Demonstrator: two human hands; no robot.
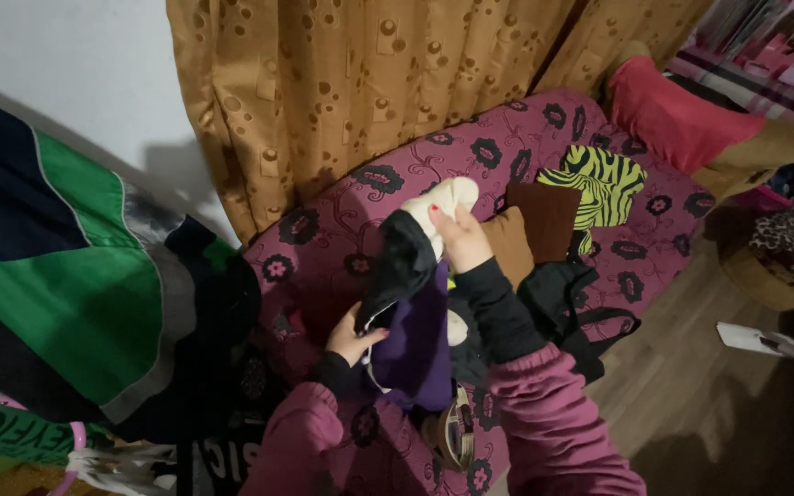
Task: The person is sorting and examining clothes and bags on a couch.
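Garment [413, 340] between both hands' fingers [360, 338].

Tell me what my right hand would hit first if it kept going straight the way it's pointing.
Probably the gold curtain. Your right hand grips a cream sock and points up and away over the floral mattress, toward the curtain behind it. Depth is unclear, so this is a guess.

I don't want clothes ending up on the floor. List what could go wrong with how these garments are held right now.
1. The right hand pinches the cream fleece piece only at its top, so the hanging black cloth might slide off.
2. The left hand grips just an edge of the purple fabric garment, which could slip towards the wooden floor.
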